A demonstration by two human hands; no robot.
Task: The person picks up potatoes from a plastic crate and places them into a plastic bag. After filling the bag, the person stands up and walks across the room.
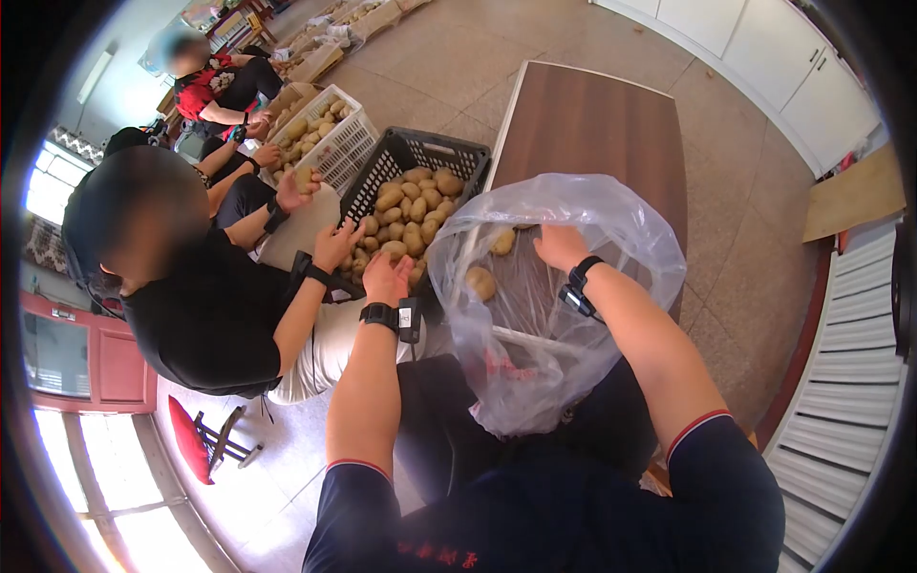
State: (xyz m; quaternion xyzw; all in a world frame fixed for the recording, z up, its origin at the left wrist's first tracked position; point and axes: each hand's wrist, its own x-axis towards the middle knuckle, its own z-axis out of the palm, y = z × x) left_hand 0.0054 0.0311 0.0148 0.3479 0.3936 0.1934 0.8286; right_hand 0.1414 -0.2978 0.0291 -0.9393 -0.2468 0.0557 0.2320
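My left hand [387, 279] is over the near end of a black crate [468, 158] full of potatoes, its fingers around a potato [394, 250]. Inside the mouth of a large clear plastic bag [516, 387] is my right hand [561, 245], its fingers drawn together; what they hold is hidden. Two potatoes, a lower one [480, 282] and an upper one [502, 242], show in the bag, left of my right hand. The bag lies spread open between my arms, against the near end of a brown-topped table [597, 124].
On the left, a co-worker in black [210, 306] reaches over the black crate. Beyond are a white crate of potatoes [344, 153] and another person in red and black [205, 88]. A red folding stool [191, 439] stands lower left, white cabinets [764, 48] upper right.
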